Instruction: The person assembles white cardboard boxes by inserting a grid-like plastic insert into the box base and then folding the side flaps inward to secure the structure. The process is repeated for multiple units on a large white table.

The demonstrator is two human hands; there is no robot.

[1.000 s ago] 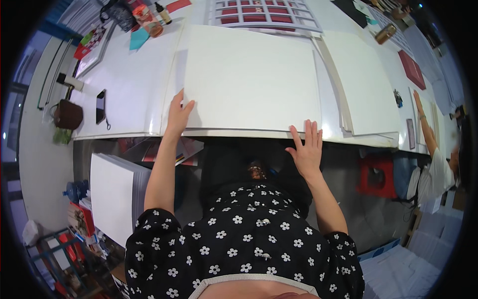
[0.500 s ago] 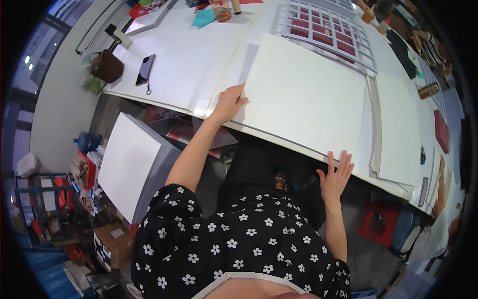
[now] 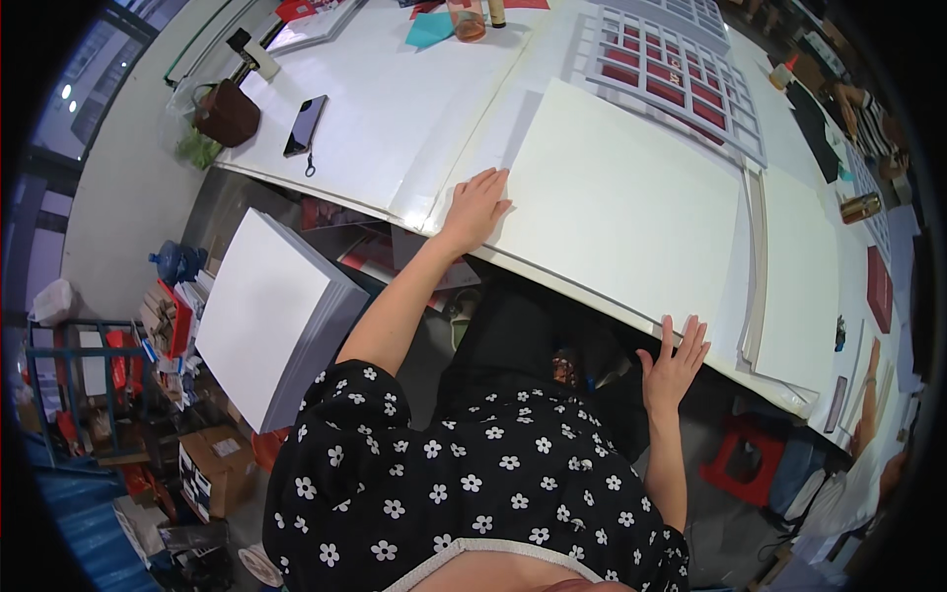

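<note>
White board [image 3: 617, 202] near lettered red panel [image 3: 675, 75].

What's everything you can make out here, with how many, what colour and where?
Table: one, white, across the upper view
Board: one, white, between the hands
Other boards: at least two, off-white, right of it
Lattice panels: at least two, pale grey, beyond it
Phone: one, dark, table's left part
Basket: one, brown, table's left edge
Metallic can: one, gold, table's right
Sheet stack: one, white, left, below tabletop height
Carton: one, brown, lower left
Stool: one, red, lower right
Small clutter: uncountable, mixed, around the edges
Co-workers: at least two, right rim
Shirt: one, black with white flowers, bottom
Left hand: one, bare, board's left edge
Right hand: one, bare, board's near edge
</note>
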